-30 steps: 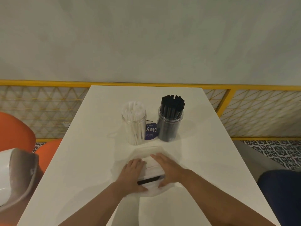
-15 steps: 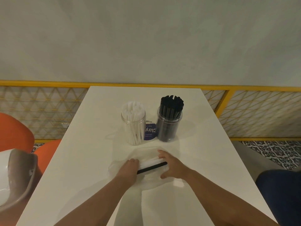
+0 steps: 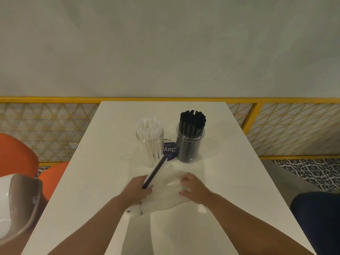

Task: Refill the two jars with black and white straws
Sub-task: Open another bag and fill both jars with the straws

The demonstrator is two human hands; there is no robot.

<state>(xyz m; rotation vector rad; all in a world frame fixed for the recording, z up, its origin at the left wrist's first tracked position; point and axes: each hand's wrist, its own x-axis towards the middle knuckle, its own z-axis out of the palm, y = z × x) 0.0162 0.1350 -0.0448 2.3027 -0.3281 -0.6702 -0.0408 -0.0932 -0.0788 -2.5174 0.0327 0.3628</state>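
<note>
Black straw (image 3: 156, 171): held over the surface (image 3: 230, 181) in front of the two jars. Its long axis runs on a slant from the left hand up and away to the right.
Far tip: ends low, just before the gap between the jars.
Left hand (image 3: 138, 188): fingers curled round the straw's near end. Pale straws seem to lie beside the black one, but I cannot tell how many.
Right hand (image 3: 193, 188): fingers bent, pinching the crumpled clear plastic bag (image 3: 165, 196), which lies on the surface between both hands.
White-straw jar (image 3: 150, 142): upright and packed, standing on the left.
Black-straw jar (image 3: 190, 142): upright and packed, just beside it on the right, with the straw tops above the rim.
Hard to make out: the bag nearly melts into the white surface, so its edges and contents are unclear. The straw's near end is hidden in the fist.
Writing: a blue card (image 3: 169, 150) between the jars reads "clay" upside down. The smaller print is illegible.
Cut off: the orange chair (image 3: 16, 153) at the left edge.
</note>
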